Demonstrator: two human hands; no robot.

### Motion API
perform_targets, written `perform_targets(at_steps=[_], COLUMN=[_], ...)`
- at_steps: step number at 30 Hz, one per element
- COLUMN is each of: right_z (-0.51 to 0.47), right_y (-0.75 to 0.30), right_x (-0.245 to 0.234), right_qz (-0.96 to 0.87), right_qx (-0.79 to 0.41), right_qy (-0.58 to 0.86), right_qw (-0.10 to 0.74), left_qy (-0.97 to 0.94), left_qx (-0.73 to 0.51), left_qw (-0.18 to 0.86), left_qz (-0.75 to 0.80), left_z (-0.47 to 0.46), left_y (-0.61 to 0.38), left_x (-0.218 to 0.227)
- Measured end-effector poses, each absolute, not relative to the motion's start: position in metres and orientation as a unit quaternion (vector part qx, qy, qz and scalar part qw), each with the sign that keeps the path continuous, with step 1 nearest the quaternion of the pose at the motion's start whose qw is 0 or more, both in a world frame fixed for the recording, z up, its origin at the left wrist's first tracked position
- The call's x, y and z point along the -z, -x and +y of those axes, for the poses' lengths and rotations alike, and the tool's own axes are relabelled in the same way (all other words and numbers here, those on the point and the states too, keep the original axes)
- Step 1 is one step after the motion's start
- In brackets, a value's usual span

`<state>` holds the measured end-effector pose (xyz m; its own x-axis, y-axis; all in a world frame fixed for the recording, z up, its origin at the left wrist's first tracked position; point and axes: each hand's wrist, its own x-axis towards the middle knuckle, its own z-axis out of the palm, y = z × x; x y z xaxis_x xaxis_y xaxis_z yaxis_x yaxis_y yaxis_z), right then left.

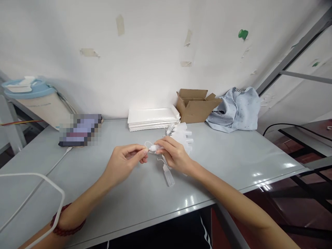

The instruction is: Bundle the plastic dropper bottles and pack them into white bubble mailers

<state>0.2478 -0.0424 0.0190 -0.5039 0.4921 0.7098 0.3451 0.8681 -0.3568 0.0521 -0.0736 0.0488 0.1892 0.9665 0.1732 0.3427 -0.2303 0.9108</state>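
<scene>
Protruding leftward from right grip point(174, 152): small bottle point(153, 148).

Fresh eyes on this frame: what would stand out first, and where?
Probably the centre, where the right hand holds a small bottle, with the left hand at its tip. Behind them sits an open cardboard box, with a pale blue bag to its right. A large blue-lidded cup stands at the far left.

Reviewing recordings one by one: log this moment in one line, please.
right hand: holding small bottle | left hand: pinched at its tip | nearby: loose bottle on table | behind: white stack, open cardboard box
</scene>
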Motion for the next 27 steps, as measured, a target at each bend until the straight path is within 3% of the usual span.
perform_targets(at_steps=[4, 7, 14, 22, 27], right_z=[-0.041, -0.04, -0.042, -0.044, -0.036], right_y=[-0.25, -0.251, -0.249, -0.25, -0.258], right_x=[-0.022, -0.024, -0.02, -0.02, -0.021], right_qz=[-0.855, -0.853, -0.864, -0.869, -0.86], right_qx=[-0.078, -0.079, -0.081, -0.126, -0.113], right_qy=[0.257, 0.264, 0.263, 0.282, 0.378], right_qw=[0.443, 0.443, 0.422, 0.386, 0.324], left_qy=[-0.568, -0.536, -0.634, -0.66, -0.643], left_qx=[-0.449, -0.458, -0.407, -0.364, -0.392], left_qw=[0.496, 0.519, 0.435, 0.434, 0.342], left_qz=[0.479, 0.482, 0.494, 0.494, 0.562], left_z=[-0.066, -0.062, -0.069, -0.068, -0.058], left_y=[-0.048, -0.047, -0.048, -0.051, -0.042], left_x=[-0.047, -0.044, -0.047, -0.048, -0.048])
